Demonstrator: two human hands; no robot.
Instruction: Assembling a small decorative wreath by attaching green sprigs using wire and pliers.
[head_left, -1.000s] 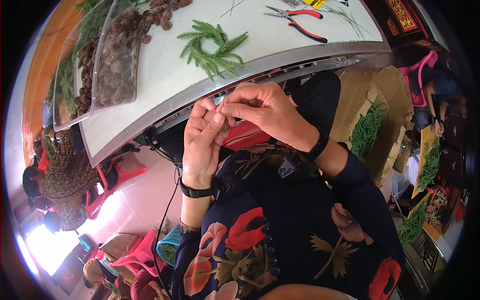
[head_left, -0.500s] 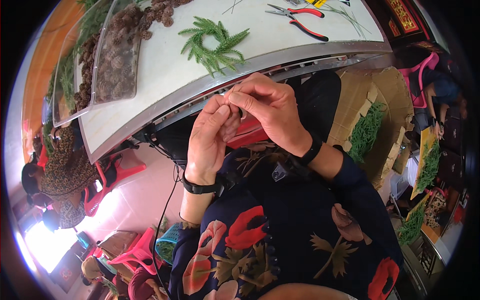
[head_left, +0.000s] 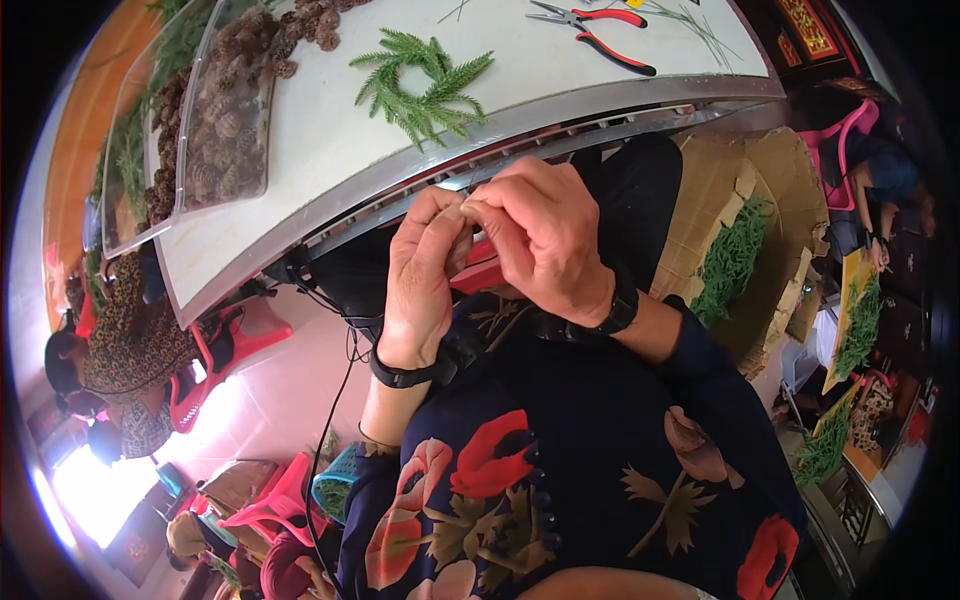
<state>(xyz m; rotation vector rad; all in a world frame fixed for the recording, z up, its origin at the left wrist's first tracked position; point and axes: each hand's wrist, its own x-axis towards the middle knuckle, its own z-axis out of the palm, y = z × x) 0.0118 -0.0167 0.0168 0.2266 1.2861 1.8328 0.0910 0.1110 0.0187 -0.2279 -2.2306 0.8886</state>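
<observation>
The white table [head_left: 330,130] fills the upper part of the view, its near edge curving just above the hands; its far side is cut off by the picture's rim. Along its left edge sit clear plastic trays [head_left: 215,130] of brown pine cones, partly cut off at the top. Beyond the table's right corner, an opened cardboard box [head_left: 745,215] holds green sprigs, half hidden behind its flaps. Near the middle of the table lies a small green wreath [head_left: 425,85], well apart from the hands. At the far right edge lie red-handled pliers [head_left: 595,25].

Below the near edge, the left hand [head_left: 420,275] and right hand [head_left: 545,235] meet, fingertips touching. Both are narrowly pinched on something too small and hidden to make out. Each wrist wears a black band, and the forearms rise from flowered sleeves.
</observation>
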